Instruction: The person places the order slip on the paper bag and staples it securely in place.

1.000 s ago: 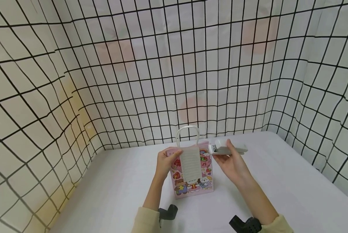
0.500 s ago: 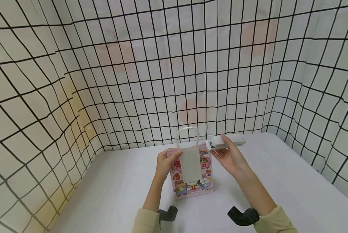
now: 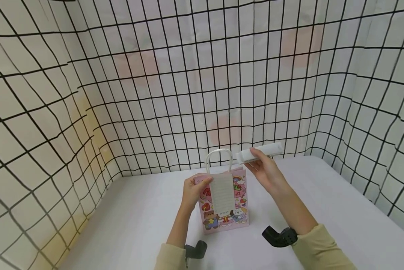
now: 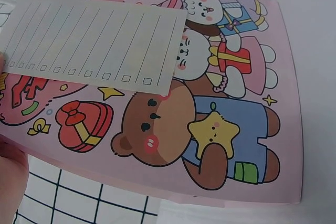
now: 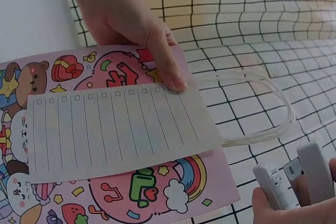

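Pink cartoon bag (image 3: 240, 202), stood upright on white table (image 3: 148, 225); lined sheet (image 3: 222, 193), laid over bag's front and pinched at bag's top edge by left hand (image 3: 192, 189), thumb foremost; white stapler (image 3: 272, 149), gripped between thumb and fingers of right hand (image 3: 267, 174), held aloft beside bag's top.

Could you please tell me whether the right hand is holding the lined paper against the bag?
No, the left hand pinches the lined paper against the pink bag, while the right hand holds a white stapler.
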`<state>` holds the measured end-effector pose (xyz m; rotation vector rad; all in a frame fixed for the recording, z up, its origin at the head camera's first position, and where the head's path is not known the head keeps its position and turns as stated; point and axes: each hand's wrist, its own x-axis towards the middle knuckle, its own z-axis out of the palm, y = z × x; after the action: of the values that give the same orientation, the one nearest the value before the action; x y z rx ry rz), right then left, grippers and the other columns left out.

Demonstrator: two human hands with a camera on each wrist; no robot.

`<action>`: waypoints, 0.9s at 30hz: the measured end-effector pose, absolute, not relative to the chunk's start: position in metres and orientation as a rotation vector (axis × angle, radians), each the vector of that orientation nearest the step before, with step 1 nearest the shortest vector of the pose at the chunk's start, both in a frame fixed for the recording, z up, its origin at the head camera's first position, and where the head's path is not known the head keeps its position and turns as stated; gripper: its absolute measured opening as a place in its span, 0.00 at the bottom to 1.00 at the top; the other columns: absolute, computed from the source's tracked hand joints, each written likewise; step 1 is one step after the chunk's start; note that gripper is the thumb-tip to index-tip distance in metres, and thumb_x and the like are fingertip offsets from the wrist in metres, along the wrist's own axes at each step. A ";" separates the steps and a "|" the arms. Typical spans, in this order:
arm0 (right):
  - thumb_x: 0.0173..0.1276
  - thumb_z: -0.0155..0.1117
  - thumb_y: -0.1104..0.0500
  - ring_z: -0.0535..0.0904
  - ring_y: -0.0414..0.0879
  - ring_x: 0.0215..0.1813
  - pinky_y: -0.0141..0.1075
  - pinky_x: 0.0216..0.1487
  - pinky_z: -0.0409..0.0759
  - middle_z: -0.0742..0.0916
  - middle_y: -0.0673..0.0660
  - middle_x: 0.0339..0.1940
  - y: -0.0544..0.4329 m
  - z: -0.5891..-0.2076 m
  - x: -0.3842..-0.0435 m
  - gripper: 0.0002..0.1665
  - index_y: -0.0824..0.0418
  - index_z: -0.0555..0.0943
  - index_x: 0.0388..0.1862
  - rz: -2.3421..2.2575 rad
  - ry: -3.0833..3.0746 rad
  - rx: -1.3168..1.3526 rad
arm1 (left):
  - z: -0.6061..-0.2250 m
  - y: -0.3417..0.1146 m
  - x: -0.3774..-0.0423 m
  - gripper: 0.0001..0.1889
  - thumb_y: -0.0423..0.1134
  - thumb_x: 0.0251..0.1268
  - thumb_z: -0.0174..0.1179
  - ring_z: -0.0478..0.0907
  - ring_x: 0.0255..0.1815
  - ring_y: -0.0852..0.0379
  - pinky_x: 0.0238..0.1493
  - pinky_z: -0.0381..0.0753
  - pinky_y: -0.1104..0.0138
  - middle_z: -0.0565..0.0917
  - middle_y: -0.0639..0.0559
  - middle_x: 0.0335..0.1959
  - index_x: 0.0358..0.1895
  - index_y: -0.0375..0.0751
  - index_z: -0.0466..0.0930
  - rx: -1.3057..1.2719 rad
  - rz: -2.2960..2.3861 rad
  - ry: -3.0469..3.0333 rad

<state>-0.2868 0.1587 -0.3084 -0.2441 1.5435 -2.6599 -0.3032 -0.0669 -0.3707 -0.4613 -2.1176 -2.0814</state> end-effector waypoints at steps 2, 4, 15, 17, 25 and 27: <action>0.70 0.50 0.55 0.70 0.38 0.51 0.26 0.56 0.71 0.70 0.49 0.48 0.158 -0.307 -0.289 0.11 0.54 0.61 0.46 -2.661 1.557 -0.242 | -0.370 -0.066 -0.303 0.12 0.34 0.57 0.60 0.82 0.25 0.62 0.27 0.79 0.72 0.84 0.34 0.34 0.39 0.26 0.79 -0.462 -2.077 -2.121; 0.69 0.50 0.56 0.70 0.38 0.51 0.25 0.55 0.72 0.69 0.49 0.48 0.157 -0.305 -0.291 0.11 0.54 0.61 0.46 -2.658 1.572 -0.244 | -0.369 -0.066 -0.302 0.12 0.34 0.57 0.60 0.82 0.25 0.62 0.27 0.79 0.72 0.84 0.33 0.34 0.39 0.26 0.79 -0.467 -2.067 -2.123; 0.67 0.55 0.52 0.72 0.37 0.49 0.37 0.67 0.62 0.72 0.48 0.48 0.149 -0.296 -0.310 0.15 0.54 0.63 0.46 -2.508 1.857 -0.208 | -0.365 -0.068 -0.302 0.12 0.34 0.57 0.60 0.82 0.26 0.60 0.28 0.79 0.72 0.84 0.32 0.33 0.39 0.26 0.79 -0.464 -2.045 -2.109; 0.66 0.55 0.52 0.73 0.37 0.49 0.39 0.69 0.60 0.72 0.48 0.48 0.148 -0.296 -0.311 0.16 0.54 0.62 0.47 -2.484 1.891 -0.205 | -0.365 -0.068 -0.302 0.12 0.34 0.57 0.60 0.82 0.26 0.59 0.28 0.79 0.71 0.84 0.33 0.34 0.39 0.26 0.79 -0.462 -2.050 -2.111; 0.67 0.55 0.54 0.76 0.34 0.44 0.37 0.67 0.64 0.75 0.47 0.43 0.146 -0.299 -0.318 0.16 0.57 0.64 0.48 -2.429 1.960 -0.201 | -0.367 -0.066 -0.301 0.12 0.34 0.57 0.60 0.83 0.27 0.60 0.29 0.80 0.70 0.84 0.32 0.35 0.39 0.26 0.79 -0.459 -2.077 -2.122; 0.67 0.55 0.54 0.76 0.33 0.43 0.37 0.66 0.65 0.75 0.46 0.43 0.145 -0.300 -0.321 0.15 0.57 0.64 0.48 -2.406 1.978 -0.200 | -0.367 -0.066 -0.301 0.12 0.34 0.57 0.60 0.83 0.27 0.59 0.29 0.80 0.70 0.84 0.32 0.35 0.39 0.26 0.79 -0.464 -2.073 -2.119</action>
<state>-0.3207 0.1452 -0.2998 -0.1996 1.9778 -2.4064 -0.3010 -0.0663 -0.3667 -0.4645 -2.1193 -2.0731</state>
